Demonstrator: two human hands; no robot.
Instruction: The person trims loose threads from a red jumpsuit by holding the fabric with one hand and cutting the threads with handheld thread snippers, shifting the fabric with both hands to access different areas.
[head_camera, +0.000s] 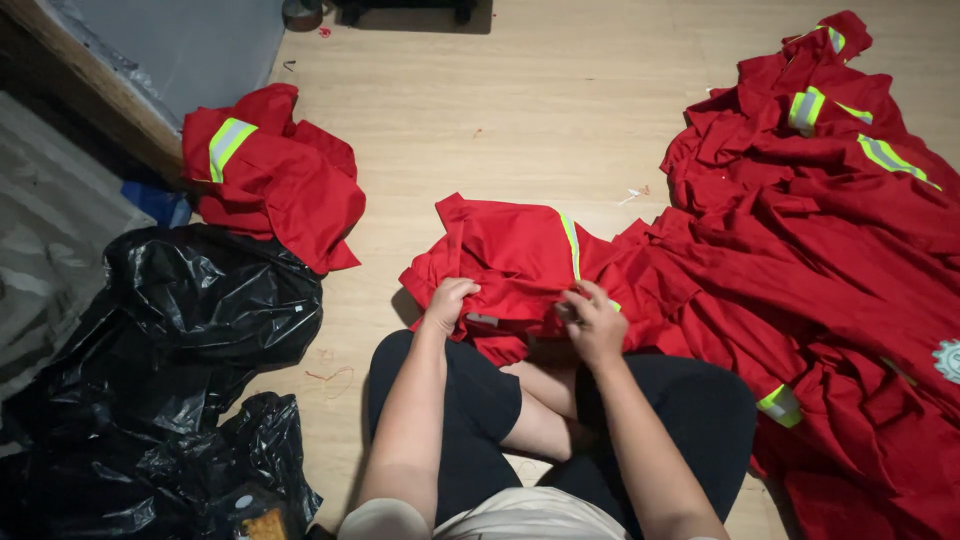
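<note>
In the head view, the person sits cross-legged on a pale wooden floor (480, 110), looking down at a red garment (520, 260) spread just in front of the knees. It has a yellow-green reflective stripe running down it, and its near edge is bunched up between the two hands.

The left hand (447, 303) has its fingers curled shut on a fold at the garment's near left edge, thumb side up, pinching the cloth rather than resting on it. The right hand (592, 322) is closed on the same near edge a little way off, its fingers tucked over a gathered bit of fabric. With the two grips apart along one hem, the cloth between them is drawn fairly taut, which reads as holding it steady so the edge can be lined up or looked over.

To the person's right, a large heap of red garments (840, 260) of the same kind, with the same reflective stripes, sprawls across the floor and touches the held one. To the left, well apart, lies a smaller folded red bundle (270, 175), more compact than the heap. Nearer on that side, crumpled black plastic bags (180, 340) sit against the left knee. A grey sheet on a wooden frame (180, 50) shows in the upper left corner.
</note>
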